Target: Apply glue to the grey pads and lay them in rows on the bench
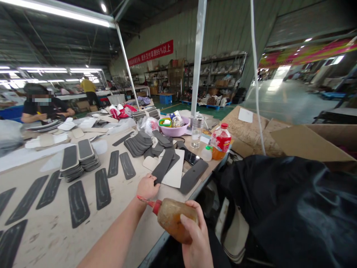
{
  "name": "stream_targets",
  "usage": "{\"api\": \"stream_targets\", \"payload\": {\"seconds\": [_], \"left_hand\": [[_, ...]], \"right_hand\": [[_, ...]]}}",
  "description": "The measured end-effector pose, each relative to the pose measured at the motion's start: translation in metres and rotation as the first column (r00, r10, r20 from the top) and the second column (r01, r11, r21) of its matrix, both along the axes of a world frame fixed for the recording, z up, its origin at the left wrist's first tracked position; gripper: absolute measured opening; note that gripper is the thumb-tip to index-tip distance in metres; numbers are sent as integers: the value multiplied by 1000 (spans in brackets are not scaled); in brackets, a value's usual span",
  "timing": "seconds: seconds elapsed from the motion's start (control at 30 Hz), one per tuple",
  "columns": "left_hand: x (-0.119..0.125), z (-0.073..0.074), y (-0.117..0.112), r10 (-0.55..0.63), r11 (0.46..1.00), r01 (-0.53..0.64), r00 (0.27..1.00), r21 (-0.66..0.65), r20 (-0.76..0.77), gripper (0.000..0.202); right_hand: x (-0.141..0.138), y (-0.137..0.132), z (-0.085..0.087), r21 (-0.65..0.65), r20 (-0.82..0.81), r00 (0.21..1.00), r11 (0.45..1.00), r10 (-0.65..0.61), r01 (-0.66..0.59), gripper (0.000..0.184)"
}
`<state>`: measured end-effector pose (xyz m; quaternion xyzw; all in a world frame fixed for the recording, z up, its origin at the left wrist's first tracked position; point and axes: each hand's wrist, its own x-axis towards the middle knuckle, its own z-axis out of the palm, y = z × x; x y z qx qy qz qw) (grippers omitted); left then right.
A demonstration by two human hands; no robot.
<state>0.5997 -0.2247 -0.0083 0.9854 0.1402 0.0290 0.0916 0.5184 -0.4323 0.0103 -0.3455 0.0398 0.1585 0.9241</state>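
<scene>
My right hand (pixel 196 232) is wrapped round a squeeze bottle (pixel 175 216) of amber liquid, probably glue, with its red nozzle tilted up to the left. My left hand (pixel 147 188) reaches past the nozzle, its fingers closed on the near end of a dark grey strip (pixel 164 163). That strip lies over a pale sheet (pixel 175 175), beside another grey strip (pixel 193 176). Several grey pieces with wet-looking streaks, such as one piece (pixel 79 203), are spread out on the table (pixel 52 242) to the left.
Stacked grey pieces (pixel 136 143), a pink basin (pixel 175 129), a clear cup (pixel 196 132), a phone (pixel 191 156) and a red-labelled bottle (pixel 221 141) stand farther back. Black cloth (pixel 276 197) and an open cardboard box (pixel 312 141) are at right. A co-worker (pixel 46 106) sits across the table.
</scene>
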Motion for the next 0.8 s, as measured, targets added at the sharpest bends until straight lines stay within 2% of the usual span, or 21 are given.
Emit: {"api": "stream_targets", "payload": {"seconds": [0.4,0.57,0.8], "left_hand": [[11,-2,-6,-7,999,6,1000,51,17,22],[9,-2,-1,23,999,-21,997,-25,80,24],[5,2,28,146,974,-110,974,-198,175,26]], "right_hand": [[1,0,18,-24,-86,996,999,-34,32,53],[2,0,17,-32,-77,996,999,-42,39,52],[2,0,14,7,-67,997,999,-38,39,51]]}}
